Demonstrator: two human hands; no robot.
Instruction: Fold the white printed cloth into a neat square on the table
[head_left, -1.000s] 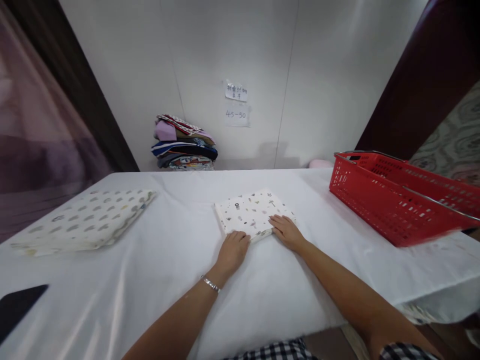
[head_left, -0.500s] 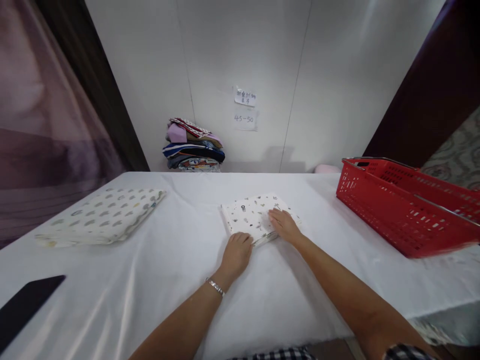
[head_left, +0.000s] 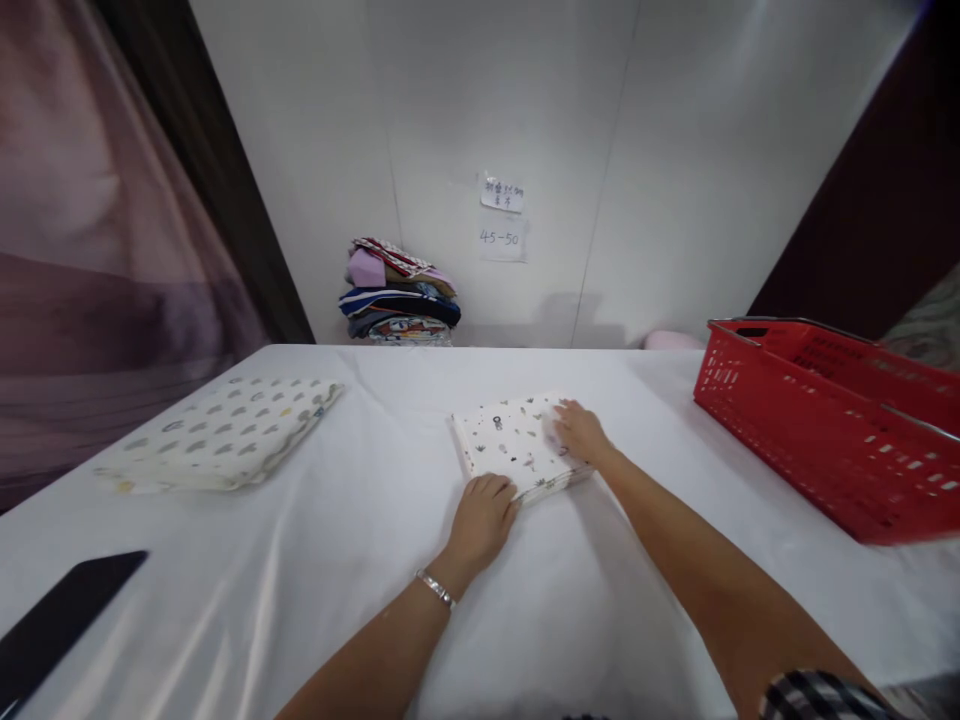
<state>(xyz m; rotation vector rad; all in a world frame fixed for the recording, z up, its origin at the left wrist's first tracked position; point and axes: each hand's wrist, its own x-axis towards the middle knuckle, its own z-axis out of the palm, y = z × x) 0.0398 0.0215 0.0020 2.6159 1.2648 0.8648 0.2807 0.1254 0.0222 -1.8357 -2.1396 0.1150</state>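
For smoothing, which this looks to be, the folded printed cloth (head_left: 504,437) is best steadied lightly with the left hand (head_left: 484,517) while the right hand (head_left: 583,434) strokes flat, without skewing the layers. It lies around the middle of the table (head_left: 360,570), short of the far edge. The left fingers bend close together at its near edge; whether they pinch is unclear. The right fingers, blurred, lie extended on top, gripping nothing visible.

A red basket (head_left: 814,440) stands at right, a fabric stack (head_left: 401,302) and two paper notes (head_left: 502,239) farther back.
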